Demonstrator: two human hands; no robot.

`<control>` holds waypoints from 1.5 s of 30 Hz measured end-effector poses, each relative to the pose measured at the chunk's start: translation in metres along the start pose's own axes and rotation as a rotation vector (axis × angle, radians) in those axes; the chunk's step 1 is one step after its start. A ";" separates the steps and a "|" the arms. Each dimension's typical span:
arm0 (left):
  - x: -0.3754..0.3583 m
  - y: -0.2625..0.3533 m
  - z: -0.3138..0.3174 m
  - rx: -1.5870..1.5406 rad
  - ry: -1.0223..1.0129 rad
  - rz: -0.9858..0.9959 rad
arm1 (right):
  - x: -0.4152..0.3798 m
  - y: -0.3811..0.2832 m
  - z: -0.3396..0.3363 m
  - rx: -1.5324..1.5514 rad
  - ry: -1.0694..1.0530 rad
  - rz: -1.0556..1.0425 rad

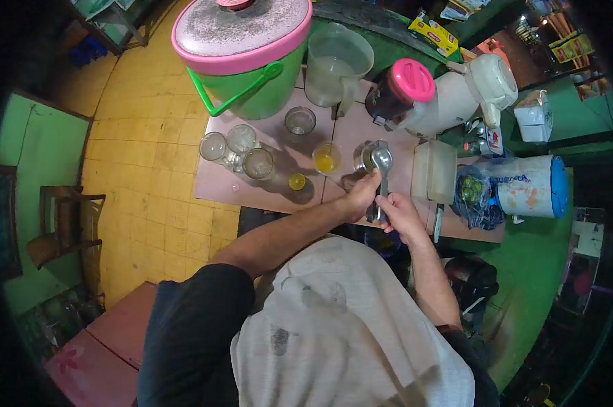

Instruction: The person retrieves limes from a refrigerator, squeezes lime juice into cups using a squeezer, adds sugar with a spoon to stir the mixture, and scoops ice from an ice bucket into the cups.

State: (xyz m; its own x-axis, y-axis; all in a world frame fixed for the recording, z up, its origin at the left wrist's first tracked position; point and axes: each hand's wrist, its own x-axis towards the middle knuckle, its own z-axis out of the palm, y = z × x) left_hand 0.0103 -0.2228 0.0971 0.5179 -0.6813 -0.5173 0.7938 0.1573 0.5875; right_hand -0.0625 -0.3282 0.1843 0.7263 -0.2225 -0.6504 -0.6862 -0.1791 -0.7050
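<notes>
A metal citrus squeezer is held by its handles, its round head over or beside a glass. My left hand is wrapped round the handles near the head. My right hand grips them lower down, closer to my body. Whether fruit is inside the squeezer cannot be seen. To the left stands a glass with yellow-orange juice in its bottom. A cut citrus half, yellow face up, lies on the pink tiled table nearby.
Several glass mugs and another glass stand left. Behind are a green-pink bucket, a plastic jug, a pink-lidded pitcher and a thermos. A plastic container and a knife sit right.
</notes>
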 end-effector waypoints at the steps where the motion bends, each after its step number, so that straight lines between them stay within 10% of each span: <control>1: -0.011 0.013 0.002 -0.100 -0.044 -0.015 | -0.005 -0.010 -0.006 -0.003 0.000 0.000; 7: -0.023 0.009 -0.012 0.248 -0.052 -0.041 | -0.017 -0.064 -0.053 1.277 -0.063 -0.399; 11: -0.025 0.014 -0.008 0.250 -0.001 0.008 | 0.028 -0.043 -0.042 -0.017 0.212 -0.416; 16: -0.035 0.018 -0.001 0.239 -0.047 0.159 | 0.053 -0.048 -0.010 -0.674 0.378 -0.569; 22: -0.023 0.001 -0.007 0.392 -0.019 0.215 | 0.067 -0.049 -0.001 -0.877 0.399 -0.659; 25: -0.012 -0.010 -0.009 0.551 0.069 0.655 | 0.074 -0.053 0.002 -0.942 0.393 -0.631; 30: -0.036 0.023 -0.001 0.172 -0.028 0.032 | 0.076 -0.052 0.000 -1.037 0.409 -0.649; 45: -0.027 0.029 -0.004 0.133 -0.022 0.008 | 0.087 -0.047 -0.007 -0.832 0.364 -0.842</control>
State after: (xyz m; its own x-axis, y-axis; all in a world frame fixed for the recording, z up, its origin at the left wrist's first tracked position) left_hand 0.0203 -0.1967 0.1257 0.5156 -0.6965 -0.4991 0.7396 0.0677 0.6697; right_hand 0.0328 -0.3460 0.1633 0.9913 0.0274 0.1288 0.0754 -0.9200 -0.3845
